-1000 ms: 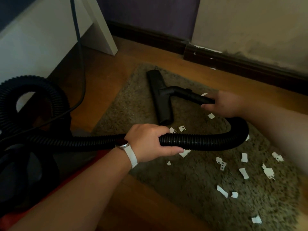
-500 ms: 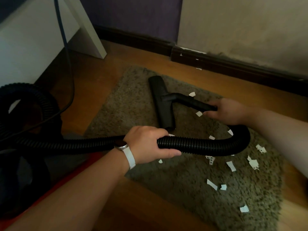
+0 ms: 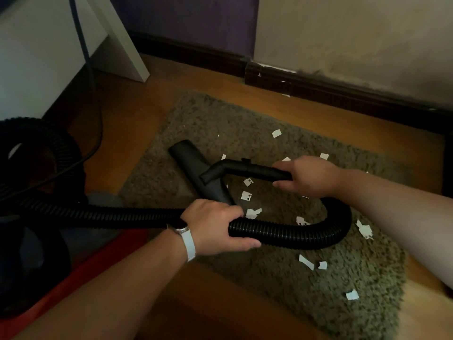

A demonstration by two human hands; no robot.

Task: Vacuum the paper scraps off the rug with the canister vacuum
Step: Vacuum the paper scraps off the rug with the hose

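Observation:
A shaggy grey-brown rug (image 3: 203,123) lies on the wooden floor with several white paper scraps (image 3: 246,195) scattered over its right half. The black floor nozzle (image 3: 190,159) of the vacuum rests on the rug near its middle. My right hand (image 3: 310,175) grips the black rigid tube (image 3: 247,168) that joins the nozzle. My left hand (image 3: 215,224), with a white-strapped watch on the wrist, is closed around the black ribbed hose (image 3: 289,233), which curves in a U back to the tube. The red and black canister (image 3: 36,266) sits at the lower left.
A white furniture leg (image 3: 122,42) and panel stand at the upper left, with a dark cable (image 3: 88,60) hanging beside them. A dark skirting board (image 3: 343,96) runs along the back wall. More hose (image 3: 39,133) coils at the left. A few scraps lie off the rug near the wall.
The nozzle has moved toward me and rightward across the rug into the scraps. Both hands kept their grips, and the view tilted down slightly.

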